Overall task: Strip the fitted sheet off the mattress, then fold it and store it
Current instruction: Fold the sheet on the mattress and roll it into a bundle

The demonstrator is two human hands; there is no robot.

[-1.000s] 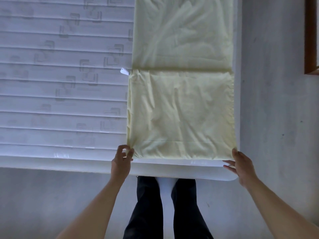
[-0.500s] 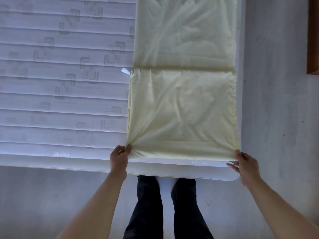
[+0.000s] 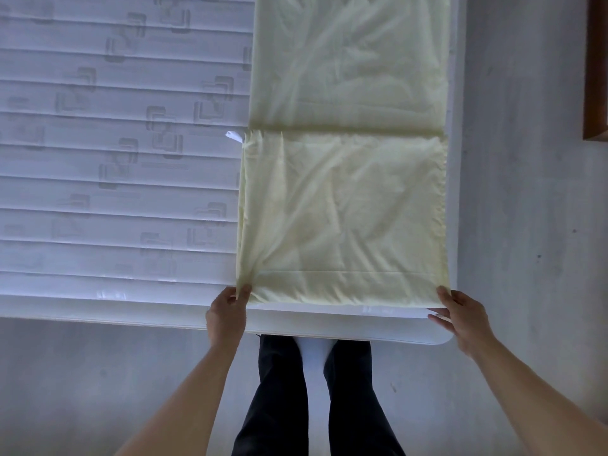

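A pale yellow fitted sheet point(image 3: 342, 209), folded into a long strip, lies along the right side of the white quilted mattress point(image 3: 115, 153). A cross fold runs over it about halfway up the view. My left hand point(image 3: 227, 312) pinches the sheet's near left corner, where the cloth bunches into creases. My right hand point(image 3: 460, 315) holds the near right corner with the thumb on top. Both corners sit at the mattress's front edge.
The mattress fills the left and middle of the view, its near right corner rounded. Grey floor point(image 3: 533, 225) runs along its right side and in front. A dark wooden frame point(image 3: 595, 67) stands at the far right. My legs point(image 3: 316, 399) are below the front edge.
My left hand has gone from loosely touching the near left corner to pinching it tight. My right hand has closed onto the near right corner. The near edge is drawn taut.
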